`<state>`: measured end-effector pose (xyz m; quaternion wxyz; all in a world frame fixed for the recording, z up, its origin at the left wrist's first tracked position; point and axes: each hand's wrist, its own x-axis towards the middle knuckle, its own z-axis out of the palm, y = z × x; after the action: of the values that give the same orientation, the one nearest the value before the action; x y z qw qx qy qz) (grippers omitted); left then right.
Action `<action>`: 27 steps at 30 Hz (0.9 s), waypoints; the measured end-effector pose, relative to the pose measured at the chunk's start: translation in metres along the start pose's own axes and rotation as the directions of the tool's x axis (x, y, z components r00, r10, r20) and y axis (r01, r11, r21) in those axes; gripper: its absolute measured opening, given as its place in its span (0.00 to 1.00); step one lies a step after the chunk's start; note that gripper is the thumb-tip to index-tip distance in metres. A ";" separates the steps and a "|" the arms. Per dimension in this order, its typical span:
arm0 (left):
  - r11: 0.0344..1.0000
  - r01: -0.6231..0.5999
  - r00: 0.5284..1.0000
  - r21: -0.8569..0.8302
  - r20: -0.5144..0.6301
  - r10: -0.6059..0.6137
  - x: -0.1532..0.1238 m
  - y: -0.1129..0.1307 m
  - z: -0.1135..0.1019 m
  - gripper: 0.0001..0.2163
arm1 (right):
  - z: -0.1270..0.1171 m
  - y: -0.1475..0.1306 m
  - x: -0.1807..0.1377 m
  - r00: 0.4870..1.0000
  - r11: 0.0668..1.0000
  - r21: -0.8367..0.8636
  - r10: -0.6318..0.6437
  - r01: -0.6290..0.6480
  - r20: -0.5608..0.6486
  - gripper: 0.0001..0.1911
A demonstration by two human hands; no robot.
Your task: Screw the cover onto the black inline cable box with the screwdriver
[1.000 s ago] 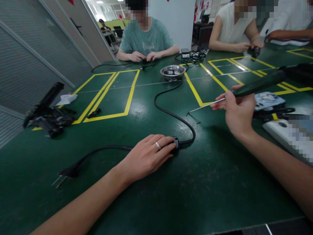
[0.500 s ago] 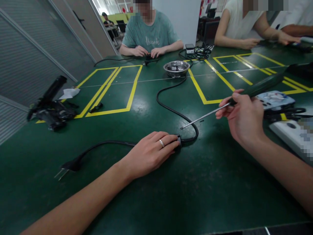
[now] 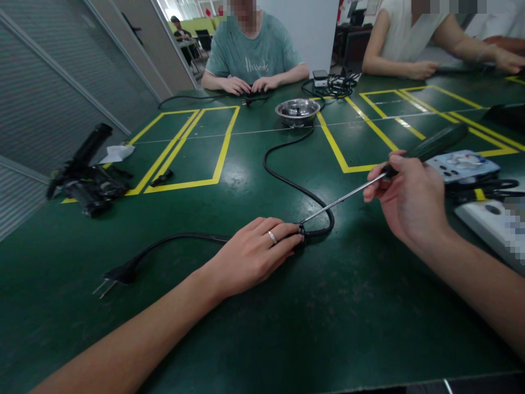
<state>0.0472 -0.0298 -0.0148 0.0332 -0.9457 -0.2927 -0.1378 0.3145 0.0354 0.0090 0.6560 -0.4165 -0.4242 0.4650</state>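
My left hand [image 3: 256, 249], a ring on one finger, presses a small black in-line housing [image 3: 302, 233] down on the green table. Most of this housing is hidden under my fingers. From its right end a black power cord [image 3: 292, 186] curves away towards a metal bowl. On the other side the cord leads to a two-pin plug [image 3: 122, 273] lying at the left. In my right hand [image 3: 415, 197] is a screwdriver [image 3: 441, 143] with a dark green handle, held tilted. Its tip meets the top of the housing's right end, beside my left fingertips.
The steel bowl [image 3: 297, 112] holds small parts. Black parts [image 3: 92, 180] lie at the left; a phone-like device [image 3: 465, 166] and a white power strip [image 3: 492, 230] are at the right. Across the table, a person in a green shirt [image 3: 256, 49] handles another cord.
The screwdriver's tip has moved down and slightly left, from just above the housing onto it. My left hand keeps its hold. A co-worker's arm at the right has shifted.
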 end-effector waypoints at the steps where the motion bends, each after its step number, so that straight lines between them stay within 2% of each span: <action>1: 1.000 -0.001 1.000 0.001 -0.001 0.001 0.000 0.000 0.000 0.14 | 0.001 0.000 0.000 1.000 1.000 0.006 0.001 -0.001 0.000 0.02; 11: 1.000 0.003 1.000 -0.005 0.000 -0.003 0.000 0.000 0.000 0.15 | 0.003 0.004 -0.001 1.000 1.000 0.011 0.013 -0.013 0.013 0.02; 17: 0.999 0.033 0.999 -0.036 -0.012 -0.034 0.000 0.000 0.002 0.14 | 0.002 0.005 -0.001 0.999 0.999 -0.022 -0.040 0.039 -0.022 0.02; 24: 0.992 0.100 0.995 -0.073 0.015 -0.099 0.001 -0.001 0.004 0.18 | 0.000 0.006 -0.001 0.994 0.993 -0.063 -0.102 0.099 -0.047 0.03; 27: 0.987 0.135 0.989 -0.089 0.073 -0.129 0.001 0.000 0.003 0.20 | 0.000 0.004 -0.002 0.994 0.993 -0.057 -0.101 0.099 -0.034 0.03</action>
<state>0.0486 -0.0285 -0.0178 -0.0304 -0.9288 -0.3487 -0.1216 0.3128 0.0339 0.0047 0.6743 -0.4214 -0.4450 0.4119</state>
